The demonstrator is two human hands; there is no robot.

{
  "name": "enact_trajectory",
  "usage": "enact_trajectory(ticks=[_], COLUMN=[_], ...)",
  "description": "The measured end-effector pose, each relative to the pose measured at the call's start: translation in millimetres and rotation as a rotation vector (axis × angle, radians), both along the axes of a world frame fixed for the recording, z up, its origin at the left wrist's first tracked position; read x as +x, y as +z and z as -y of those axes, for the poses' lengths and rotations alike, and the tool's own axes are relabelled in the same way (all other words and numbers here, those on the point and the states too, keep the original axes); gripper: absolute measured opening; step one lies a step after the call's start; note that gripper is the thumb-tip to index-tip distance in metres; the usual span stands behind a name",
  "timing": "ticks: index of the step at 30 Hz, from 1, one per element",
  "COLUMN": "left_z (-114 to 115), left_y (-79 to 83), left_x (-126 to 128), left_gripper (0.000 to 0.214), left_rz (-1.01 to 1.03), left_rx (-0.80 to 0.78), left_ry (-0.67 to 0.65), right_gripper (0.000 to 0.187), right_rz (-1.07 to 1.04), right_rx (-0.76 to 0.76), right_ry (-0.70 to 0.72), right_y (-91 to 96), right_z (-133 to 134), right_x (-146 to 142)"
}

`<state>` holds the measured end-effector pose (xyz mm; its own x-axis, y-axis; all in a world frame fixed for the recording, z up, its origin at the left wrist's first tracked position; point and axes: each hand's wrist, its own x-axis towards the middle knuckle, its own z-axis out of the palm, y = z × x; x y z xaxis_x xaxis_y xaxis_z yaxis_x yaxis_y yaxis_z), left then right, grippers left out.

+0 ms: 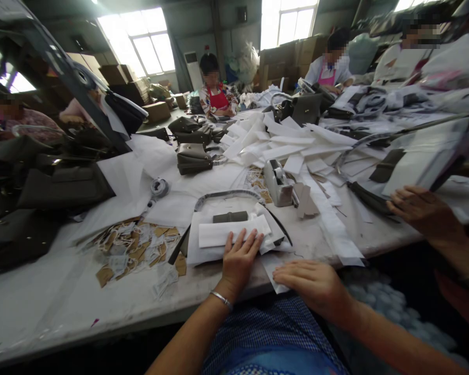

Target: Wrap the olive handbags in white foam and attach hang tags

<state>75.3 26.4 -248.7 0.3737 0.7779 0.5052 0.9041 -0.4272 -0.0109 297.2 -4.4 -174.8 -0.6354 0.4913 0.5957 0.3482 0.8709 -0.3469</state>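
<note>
A dark handbag [184, 242] lies flat in front of me, with a plastic-wrapped handle [229, 195] arching at its far side. White sheeting covers most of its face. On it rest a folded white strip [214, 235] and a small dark rolled piece [230, 216]. My left hand [240, 254] is open, its fingers spread flat over the strip and the covered bag. To the right, my right hand [310, 281] has its fingers stretched out across a white sheet [271, 266] at the table's near edge. Its thumb is mostly hidden.
A tape dispenser [278, 183] stands beyond the bag, near piled white strips [281, 140]. Tags with strings [135, 247] lie to the left, below a tape roll [159, 187]. Dark bags [62, 187] crowd the far left. A co-worker's hand [422, 208] holds another bag at right.
</note>
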Motion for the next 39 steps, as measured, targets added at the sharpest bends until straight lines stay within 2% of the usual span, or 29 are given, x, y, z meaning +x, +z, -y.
enact_trajectory(ticks=[3,6,11,14,19,25,30,35,39], left_z=[0.5,0.3,-2.1,-3.8,-5.4,-7.0,-8.5,-9.8,-9.6], left_y=[-1.8,-4.9,-10.1,-11.8,-10.5,-3.1,5.4,4.4,4.0], left_x=[-0.3,-0.6,-0.5,0.7,2.9,1.5,0.0,2.8,5.1], left_gripper=[0.047,0.037,0.022,0.02,0.025,0.029,0.042,0.038,0.039], left_rz=[0.011,0.026,0.091,0.143,0.234,0.279,0.114,0.05,0.031], left_rx=[0.017,0.051,0.107,0.134,0.133,0.121,0.105,0.084,0.096], left_ry=[-0.014,-0.027,-0.049,-0.052,-0.057,-0.04,-0.033,-0.009,0.022], right_gripper=[0.028,0.024,0.012,0.009,0.01,0.008,0.009,0.012,0.008], right_rz=[0.019,0.029,0.08,0.121,0.151,0.163,0.201,0.209,0.156], right_rx=[-0.016,-0.103,-0.296,-0.345,-0.348,-0.336,-0.317,-0.284,-0.228], right_ry=[-0.002,-0.107,-0.3,-0.327,-0.219,-0.245,-0.249,-0.305,-0.339], right_y=[19.5,23.5,6.9,-6.9,-23.5,-33.0,-32.4,-30.8,-18.1], right_z=[-35.2,-75.0,-132.6,-152.1,-163.9,-166.6,-169.5,-166.1,-168.1], right_x=[-7.9,-16.8,-35.8,-45.2,-50.3,-48.4,-50.5,-57.4,-48.2])
